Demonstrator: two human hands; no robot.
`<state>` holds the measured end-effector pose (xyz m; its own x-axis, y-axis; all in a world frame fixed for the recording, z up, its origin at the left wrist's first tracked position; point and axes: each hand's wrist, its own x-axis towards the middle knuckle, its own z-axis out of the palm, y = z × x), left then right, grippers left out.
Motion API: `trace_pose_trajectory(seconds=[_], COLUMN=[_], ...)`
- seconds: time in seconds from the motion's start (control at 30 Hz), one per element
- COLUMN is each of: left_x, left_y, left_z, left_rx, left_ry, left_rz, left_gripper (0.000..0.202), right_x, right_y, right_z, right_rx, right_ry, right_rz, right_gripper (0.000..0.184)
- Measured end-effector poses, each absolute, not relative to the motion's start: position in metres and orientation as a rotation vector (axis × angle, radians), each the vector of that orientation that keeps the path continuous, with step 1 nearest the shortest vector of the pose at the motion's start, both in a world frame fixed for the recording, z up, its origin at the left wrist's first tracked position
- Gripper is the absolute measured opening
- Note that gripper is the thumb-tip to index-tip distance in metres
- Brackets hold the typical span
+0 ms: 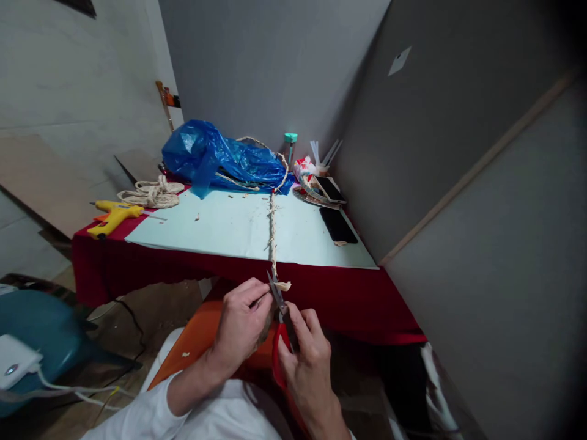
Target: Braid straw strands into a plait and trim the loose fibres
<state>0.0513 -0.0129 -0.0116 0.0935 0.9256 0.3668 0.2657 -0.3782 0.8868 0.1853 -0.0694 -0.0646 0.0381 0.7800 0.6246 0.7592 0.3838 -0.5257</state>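
Note:
A pale braided fibre cord (273, 229) runs down the middle of the table and over its front edge toward me. My left hand (244, 315) pinches near the cord's lower end, fingers pressed together. In my right hand (308, 351) are red-handled scissors (279, 348), their blades pointing up and lying at the cord's end beside my left fingertips. A short loose strip of fibre (284, 285) sticks out to the right of the blades. What exactly lies between my left fingers is partly hidden. Farther up, the cord curves in front of a blue plastic bag (220, 156).
A yellow glue gun (114, 218) and woven fibre slippers (151, 194) lie on the table's left. Two phones, one a black phone (338, 225), lie right. Behind them stand glue sticks (328, 153) and a green-lidded jar (290, 146). Grey panels close the back and right.

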Motion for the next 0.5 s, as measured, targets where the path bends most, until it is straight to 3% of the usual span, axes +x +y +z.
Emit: trace_pose_trajectory(seconds=[0.3, 0.5], left_x=[0.049, 0.031], left_y=[-0.012, -0.009], left_z=[-0.013, -0.014], left_rx=[1.607, 1.385], left_ry=[1.185, 1.161], left_rz=[1.293, 1.224], left_gripper=[0.022, 0.016], right_x=[0.186, 0.224], right_y=[-0.07, -0.029], right_z=[-0.072, -0.036], right_rx=[-1.289, -1.575], right_ry=[-1.695, -1.673], right_rz=[0.007, -0.328], right_gripper=[0.037, 0.029])
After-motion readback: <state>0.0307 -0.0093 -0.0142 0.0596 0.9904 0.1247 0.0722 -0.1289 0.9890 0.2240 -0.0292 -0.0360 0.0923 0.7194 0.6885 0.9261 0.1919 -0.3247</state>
